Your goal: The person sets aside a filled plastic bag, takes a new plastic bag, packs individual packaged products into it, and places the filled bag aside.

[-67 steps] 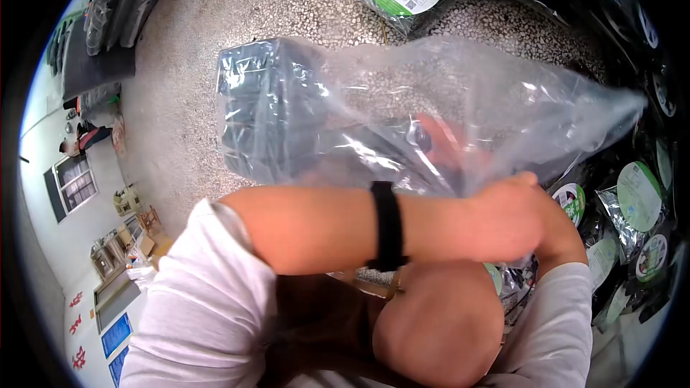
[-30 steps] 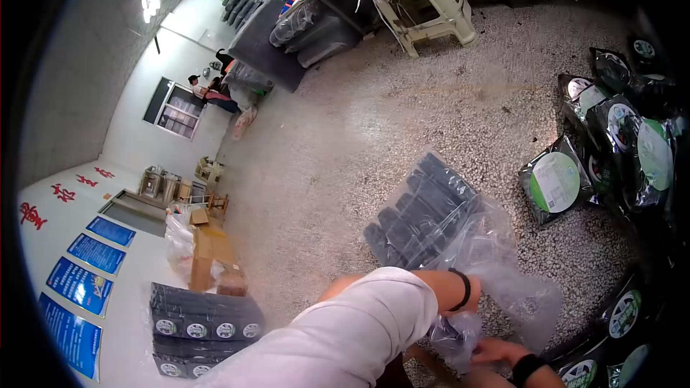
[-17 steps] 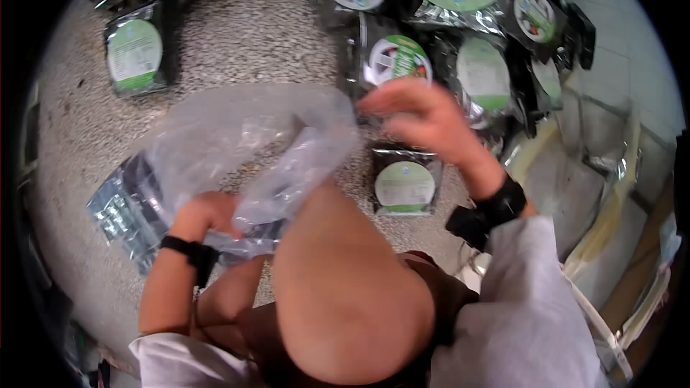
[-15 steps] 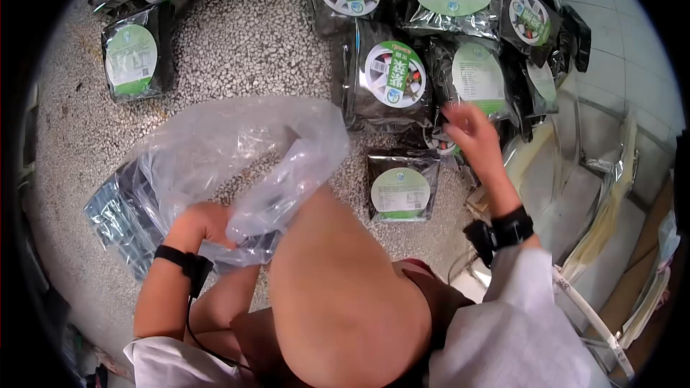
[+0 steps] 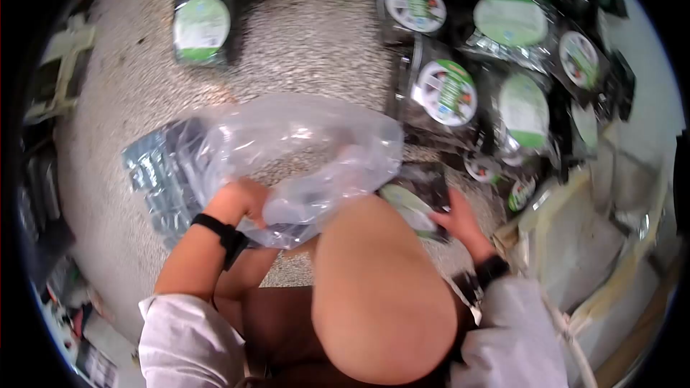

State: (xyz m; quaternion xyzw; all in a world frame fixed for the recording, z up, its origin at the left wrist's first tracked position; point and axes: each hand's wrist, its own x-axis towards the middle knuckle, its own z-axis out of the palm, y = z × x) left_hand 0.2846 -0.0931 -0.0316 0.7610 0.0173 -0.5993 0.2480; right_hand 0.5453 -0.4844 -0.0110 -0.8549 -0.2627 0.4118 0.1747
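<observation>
My left hand is closed on the near edge of a large clear plastic bag. The bag's mouth gapes, and its left part lies over bluish-grey plastic packaging. My right hand grips the right edge of a dark packet of dried seaweed with a pale green oval label, its thumb over the front. That packet sits tilted beside the bag's right side, partly hidden behind my bent knee.
A pile of similar seaweed packets fills the right and back right. One more packet lies at the back left on the speckled surface. White frames and plastic sheeting stand at the right.
My right hand has come down from the pile and taken hold of the single packet, which is now tilted. My left hand stays on the bag. The view has shifted, moving the scene rightward.
</observation>
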